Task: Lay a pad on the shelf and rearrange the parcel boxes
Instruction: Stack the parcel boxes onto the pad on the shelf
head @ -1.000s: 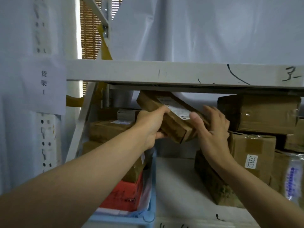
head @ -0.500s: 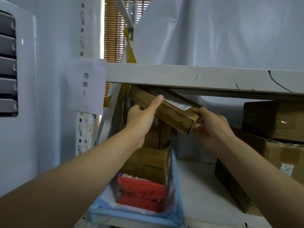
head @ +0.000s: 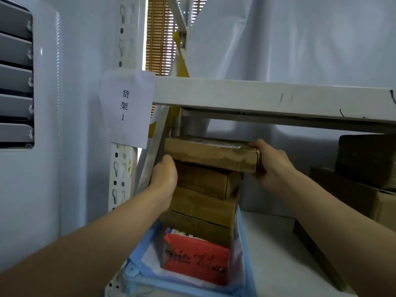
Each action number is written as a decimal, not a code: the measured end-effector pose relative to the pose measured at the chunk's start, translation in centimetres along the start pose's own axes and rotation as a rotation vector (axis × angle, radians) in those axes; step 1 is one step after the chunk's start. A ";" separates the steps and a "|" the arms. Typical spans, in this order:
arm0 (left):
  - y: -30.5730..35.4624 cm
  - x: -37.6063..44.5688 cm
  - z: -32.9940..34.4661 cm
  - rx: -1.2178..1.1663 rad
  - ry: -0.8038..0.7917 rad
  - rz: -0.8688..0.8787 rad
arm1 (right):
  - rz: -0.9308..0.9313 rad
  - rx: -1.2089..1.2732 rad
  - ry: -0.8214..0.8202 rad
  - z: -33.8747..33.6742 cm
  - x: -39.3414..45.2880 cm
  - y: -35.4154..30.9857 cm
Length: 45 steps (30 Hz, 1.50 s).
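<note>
A flat brown parcel box [head: 211,154] lies level on top of a stack of brown boxes [head: 203,196] at the left end of the shelf. My left hand [head: 164,179] grips its lower left corner and presses against the stack's side. My right hand [head: 271,162] holds the box's right end. The stack stands in a light blue bin [head: 246,249] that also holds a red parcel [head: 196,258]. A white pad [head: 276,249] covers the shelf surface to the right of the bin.
The white beam of the upper shelf [head: 267,98] runs just above the top box. More brown boxes [head: 364,181] are piled at the right. A paper label [head: 126,108] hangs on the left upright, beside a white unit with vents [head: 17,82].
The tilted box that both hands held up under the beam has come down to the left and now lies flat on the stack. The view has shifted left.
</note>
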<state>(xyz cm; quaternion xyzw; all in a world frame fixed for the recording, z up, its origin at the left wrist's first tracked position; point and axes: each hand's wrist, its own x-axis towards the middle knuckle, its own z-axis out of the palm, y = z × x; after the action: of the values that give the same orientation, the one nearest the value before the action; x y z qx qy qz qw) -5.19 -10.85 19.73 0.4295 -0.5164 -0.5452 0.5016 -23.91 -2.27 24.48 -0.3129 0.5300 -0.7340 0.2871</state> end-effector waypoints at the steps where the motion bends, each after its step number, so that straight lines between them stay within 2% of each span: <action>1: -0.1 -0.1 0.0 -0.007 0.001 0.002 | 0.007 -0.002 -0.012 0.2 0.2 0.1; 7: -0.1 -0.9 -0.1 0.004 0.004 -0.003 | 0.017 0.020 -0.028 0.9 0.6 0.3; 17: -0.8 0.0 -0.3 -0.071 0.025 0.001 | 0.042 -0.163 -0.083 0.1 -0.1 1.0; 33: -0.5 -1.3 -0.4 -0.020 0.043 0.024 | 0.057 -0.067 -0.102 0.3 -1.1 0.8; 45: -0.7 -1.2 -1.0 -0.029 0.007 0.001 | 0.033 -0.133 -0.110 0.4 -3.0 0.9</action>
<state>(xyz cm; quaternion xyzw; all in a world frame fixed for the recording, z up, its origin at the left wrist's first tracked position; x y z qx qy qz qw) -4.12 -9.86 18.91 0.4237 -0.5069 -0.5508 0.5100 -21.66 -0.51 23.26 -0.3622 0.5660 -0.6742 0.3064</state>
